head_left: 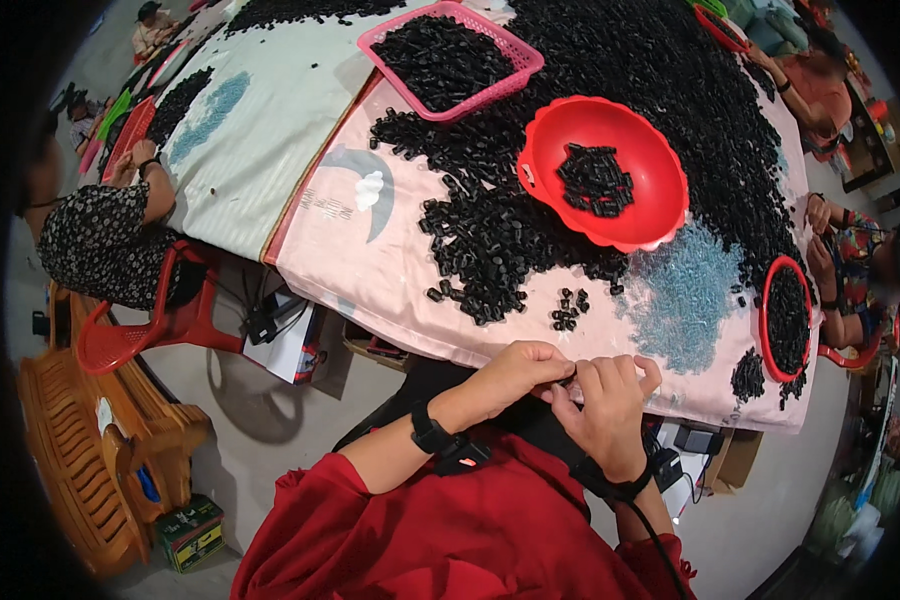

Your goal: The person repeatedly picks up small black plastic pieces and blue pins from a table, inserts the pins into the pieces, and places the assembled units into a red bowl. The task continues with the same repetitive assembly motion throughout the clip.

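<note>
At the near edge of the pink-draped desk (375, 280), the left hand (518, 375) and right hand (607, 402) pinched a small dark piece (568, 381), mostly hidden by their fingers. It seemed light, stiff and slick, likely best held endwise.

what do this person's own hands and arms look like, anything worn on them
The left hand and right hand are gloveless, with a black wristband on each wrist. A black cable runs along the right forearm. Red sleeves stop around the elbows.
</note>
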The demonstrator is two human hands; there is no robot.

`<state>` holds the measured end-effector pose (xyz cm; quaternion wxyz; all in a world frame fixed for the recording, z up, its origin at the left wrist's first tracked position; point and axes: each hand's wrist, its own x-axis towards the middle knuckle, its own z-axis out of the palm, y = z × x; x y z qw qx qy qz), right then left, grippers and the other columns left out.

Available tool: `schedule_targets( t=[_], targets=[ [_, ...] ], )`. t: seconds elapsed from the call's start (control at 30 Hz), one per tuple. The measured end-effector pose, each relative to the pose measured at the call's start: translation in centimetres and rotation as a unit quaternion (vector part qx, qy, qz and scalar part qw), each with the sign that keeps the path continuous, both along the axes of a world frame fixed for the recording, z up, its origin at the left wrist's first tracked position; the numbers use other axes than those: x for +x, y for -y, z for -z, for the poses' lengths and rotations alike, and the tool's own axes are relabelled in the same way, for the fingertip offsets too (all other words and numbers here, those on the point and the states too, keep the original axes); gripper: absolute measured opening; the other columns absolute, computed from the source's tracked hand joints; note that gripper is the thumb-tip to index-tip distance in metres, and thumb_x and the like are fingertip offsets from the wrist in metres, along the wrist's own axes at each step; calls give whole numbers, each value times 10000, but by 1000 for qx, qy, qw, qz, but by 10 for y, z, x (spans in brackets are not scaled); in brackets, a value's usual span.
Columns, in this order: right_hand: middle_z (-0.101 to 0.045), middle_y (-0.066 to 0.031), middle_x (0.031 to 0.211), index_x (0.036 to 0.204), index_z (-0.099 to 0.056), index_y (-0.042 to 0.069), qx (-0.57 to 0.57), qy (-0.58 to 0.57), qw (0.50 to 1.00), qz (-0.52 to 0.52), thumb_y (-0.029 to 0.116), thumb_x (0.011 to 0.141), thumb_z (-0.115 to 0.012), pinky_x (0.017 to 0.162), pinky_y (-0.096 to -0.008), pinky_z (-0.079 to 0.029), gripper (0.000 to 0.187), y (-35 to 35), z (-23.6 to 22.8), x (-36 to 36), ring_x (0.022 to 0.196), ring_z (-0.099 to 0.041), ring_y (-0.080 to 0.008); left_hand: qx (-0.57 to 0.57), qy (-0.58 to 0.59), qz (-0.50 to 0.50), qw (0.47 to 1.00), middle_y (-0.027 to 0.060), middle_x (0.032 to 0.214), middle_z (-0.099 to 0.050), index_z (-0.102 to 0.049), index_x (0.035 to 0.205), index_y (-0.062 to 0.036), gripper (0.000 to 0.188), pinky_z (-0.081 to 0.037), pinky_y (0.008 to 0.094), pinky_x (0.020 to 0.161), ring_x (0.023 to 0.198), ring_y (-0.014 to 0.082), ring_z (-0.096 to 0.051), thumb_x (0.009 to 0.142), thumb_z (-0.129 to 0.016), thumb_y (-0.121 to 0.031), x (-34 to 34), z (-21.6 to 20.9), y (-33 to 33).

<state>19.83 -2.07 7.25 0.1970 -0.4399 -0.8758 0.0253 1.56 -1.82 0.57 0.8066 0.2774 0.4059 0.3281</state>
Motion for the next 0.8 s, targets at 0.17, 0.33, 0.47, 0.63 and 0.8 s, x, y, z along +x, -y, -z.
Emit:
schedule_targets(
  t=[0.17, 0.33, 0.47, 0.63, 0.8],
  targets=[
    [-586, -12, 846, 890, -636, 122, 10, -16, 1000, 6, 248, 776, -839, 1015, -484, -337, 266, -2, 1, 2, 863, -595, -222, -31, 30, 24, 999, 25, 995, -734, -731, 1116, -39, 334, -603, 289, 819, 885, 103, -705, 1111, -614, -352, -7, -5, 4],
    [-630, -30, 895, 984, -664, 81, -7, -17, 1000, 0, 210, 760, -837, 1018, -483, -340, 311, 1, 1, 4, 907, -617, -238, -10, 40, 44, 998, 24, 983, -731, -728, 1099, -43, 379, -611, 292, 822, 880, 104, -707, 1118, -599, -399, -7, 3, 6],
    [-633, -32, 903, 990, -663, 80, -10, -18, 1000, 0, 208, 753, -840, 1022, -485, -339, 322, 2, 4, 5, 912, -617, -239, 1, 40, 36, 999, 25, 978, -731, -727, 1091, -46, 374, -610, 287, 819, 870, 103, -706, 1120, -596, -395, -5, 4, 6],
    [-639, -35, 918, 1016, -663, 77, -6, -28, 1000, 5, 197, 741, -844, 1026, -486, -339, 351, 2, 4, 6, 926, -619, -243, -11, 53, 13, 998, 23, 985, -733, -729, 1098, -48, 336, -606, 285, 821, 887, 103, -707, 1117, -610, -362, -3, -4, 9],
    [-591, -9, 841, 906, -641, 118, 13, -45, 999, 9, 237, 760, -853, 998, -477, -347, 283, 1, 2, 2, 845, -601, -219, -9, 72, 4, 997, 28, 1004, -738, -734, 1099, -45, 279, -605, 286, 831, 911, 107, -710, 1097, -650, -312, -5, -4, 13]
  ],
)
